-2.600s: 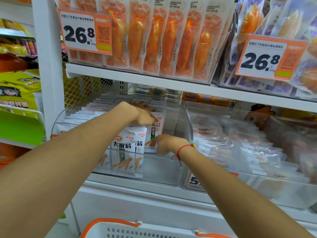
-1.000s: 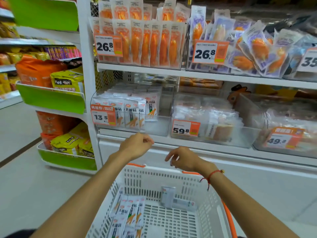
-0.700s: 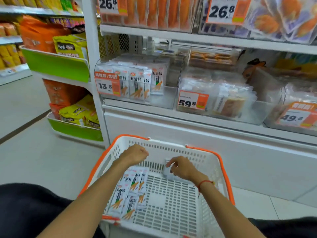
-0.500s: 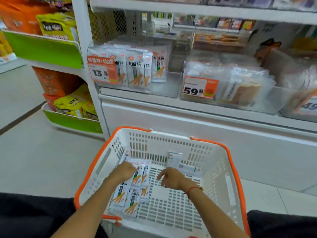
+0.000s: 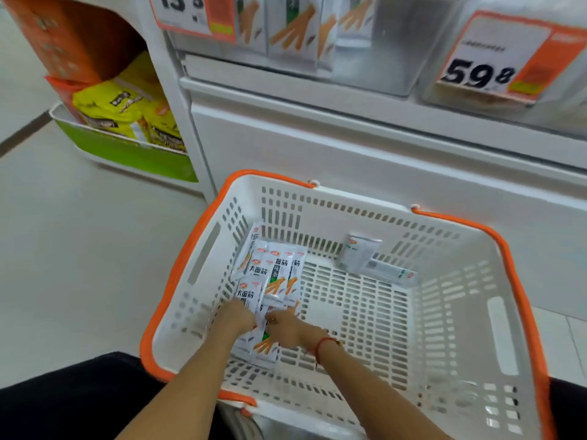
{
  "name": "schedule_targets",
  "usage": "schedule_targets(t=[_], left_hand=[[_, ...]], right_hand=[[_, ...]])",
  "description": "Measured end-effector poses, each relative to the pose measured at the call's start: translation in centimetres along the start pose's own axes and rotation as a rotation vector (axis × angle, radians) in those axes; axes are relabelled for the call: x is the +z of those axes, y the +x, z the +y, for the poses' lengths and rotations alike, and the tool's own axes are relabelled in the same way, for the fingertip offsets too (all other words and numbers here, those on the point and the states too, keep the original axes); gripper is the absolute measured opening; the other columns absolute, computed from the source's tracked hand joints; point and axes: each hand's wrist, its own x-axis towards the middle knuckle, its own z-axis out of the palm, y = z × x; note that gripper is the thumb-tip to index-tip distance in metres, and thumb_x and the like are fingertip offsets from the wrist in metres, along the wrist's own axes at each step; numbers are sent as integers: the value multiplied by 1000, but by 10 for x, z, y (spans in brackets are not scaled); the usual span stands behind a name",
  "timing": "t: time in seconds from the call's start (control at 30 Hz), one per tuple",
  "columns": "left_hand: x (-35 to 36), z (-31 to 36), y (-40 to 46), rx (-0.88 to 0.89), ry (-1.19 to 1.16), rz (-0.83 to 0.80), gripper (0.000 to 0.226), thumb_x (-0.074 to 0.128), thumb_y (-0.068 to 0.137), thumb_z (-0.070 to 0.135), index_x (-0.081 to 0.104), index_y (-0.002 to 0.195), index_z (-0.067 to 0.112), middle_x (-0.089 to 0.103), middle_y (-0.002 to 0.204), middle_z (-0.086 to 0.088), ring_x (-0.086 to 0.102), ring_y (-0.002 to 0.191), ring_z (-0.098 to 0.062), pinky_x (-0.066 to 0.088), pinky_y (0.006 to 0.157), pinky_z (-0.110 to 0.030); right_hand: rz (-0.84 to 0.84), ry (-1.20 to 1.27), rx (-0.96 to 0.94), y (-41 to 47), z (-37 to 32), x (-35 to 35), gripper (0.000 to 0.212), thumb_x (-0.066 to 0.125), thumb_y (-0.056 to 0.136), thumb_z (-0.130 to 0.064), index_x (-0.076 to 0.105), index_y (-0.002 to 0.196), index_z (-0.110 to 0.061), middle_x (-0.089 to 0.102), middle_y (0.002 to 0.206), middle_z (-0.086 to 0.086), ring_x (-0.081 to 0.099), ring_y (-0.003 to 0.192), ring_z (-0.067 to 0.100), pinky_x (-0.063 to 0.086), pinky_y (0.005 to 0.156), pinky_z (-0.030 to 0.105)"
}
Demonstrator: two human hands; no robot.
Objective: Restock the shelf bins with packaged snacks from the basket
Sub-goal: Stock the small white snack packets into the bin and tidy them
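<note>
- Setting: a shop aisle with a pale tiled floor (image 5: 79,265); a white shelf unit (image 5: 349,147) ran across the far side.
- Basket (image 5: 460,312): white slatted plastic with an orange rim, standing on the floor near the shelf unit's base, directly below the viewer.
- Snack packets (image 5: 273,274): white sachets printed with orange sticks, lying overlapped in the basket's left part, along its left wall.
- Further packets (image 5: 359,255): one leaned on the basket's far wall, another lay flat just to its right; both well apart from the main pile.
- Left hand (image 5: 236,319): down inside the basket at the near end of the pile, fingers curled onto a packet; the exact grip could not be told.
- Right hand (image 5: 286,328): just beside the left one, touching the same near packets, fingers bent and appearing to pinch a packet's edge; a red cord (image 5: 320,344) circled the wrist.
- Shelf bin (image 5: 365,58): clear, far above the basket, holding upright packets of the same kind at its left end.
- Price tags: "13.5" (image 5: 193,11) on that bin, "59.8" (image 5: 495,58) on the bin to the right.
- Yellow bags (image 5: 127,112): stacked in a green-fronted tray, far left.
</note>
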Motion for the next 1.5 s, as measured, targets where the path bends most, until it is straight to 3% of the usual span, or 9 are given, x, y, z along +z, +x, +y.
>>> schedule_targets(t=[0.27, 0.4, 0.57, 0.73, 0.83, 0.93, 1.07, 1.37, 1.5], left_hand=[[11, 1, 2, 19, -123, 128, 33, 47, 95, 21, 60, 102, -8, 64, 93, -24, 62, 89, -39, 51, 75, -42], [8, 11, 0, 63, -403, 105, 22, 54, 91, 9, 55, 70, 6, 46, 63, -2, 43, 55, -16, 36, 58, -25], [5, 36, -12, 175, -489, -107, 9, 55, 95, 21, 59, 89, 16, 55, 84, -1, 56, 83, -16, 48, 83, -35], [7, 39, -1, 140, -456, 127, 28, 50, 97, 21, 60, 119, 8, 60, 118, -11, 57, 110, -30, 44, 90, -34], [17, 46, 6, 44, -465, 127, 20, 57, 92, 23, 54, 80, 8, 53, 72, -12, 55, 65, -25, 40, 62, -31], [35, 54, 10, -29, -515, 132, 35, 68, 84, 35, 56, 97, 5, 59, 78, -7, 58, 70, -24, 40, 58, -28], [52, 60, 7, 40, -439, 286, 29, 68, 84, 34, 66, 96, 7, 67, 92, -13, 62, 82, -32, 44, 57, -30], [16, 63, -24, 200, -206, 506, 38, 40, 101, 24, 55, 127, 1, 50, 134, -18, 52, 117, -35, 46, 88, -45], [2, 79, -34, 204, -428, 268, 27, 38, 101, 21, 55, 111, 2, 50, 130, -27, 51, 117, -39, 41, 94, -44]], right_hand=[[319, 258, -50, 15, 12, 12, 33, 47, 99, -22, 57, 72, -6, 56, 65, 14, 47, 55, 20, 39, 54, 26], [266, 318, -41, 7, 24, -3, 41, 46, 99, -20, 38, 60, -16, 38, 54, 1, 34, 47, 12, 30, 50, 20], [250, 553, 22, -20, 40, -27, 44, 48, 100, -26, 36, 58, -18, 36, 41, -8, 30, 36, 7, 27, 44, 16], [278, 526, 122, -36, 49, -47, 24, 44, 100, -14, 60, 86, -3, 61, 73, 15, 57, 53, 12, 45, 50, 20], [245, 386, 153, -44, 57, -60, 32, 43, 97, -5, 54, 120, 13, 64, 102, 27, 61, 77, 27, 51, 71, 32], [131, 309, 170, -56, 65, -68, 32, 45, 98, -12, 55, 123, 6, 61, 118, 27, 61, 91, 31, 51, 88, 40], [195, 369, 130, -66, 75, -79, 25, 47, 98, -10, 57, 117, 4, 61, 90, 13, 56, 70, 17, 48, 60, 20], [316, 899, -26, -77, 78, -91, 24, 45, 100, -12, 53, 121, -18, 65, 100, 5, 63, 86, 20, 54, 75, 32], [313, 866, -55, -72, 58, -85, 37, 53, 95, -21, 50, 132, -15, 59, 116, 14, 57, 103, 26, 49, 95, 44]])
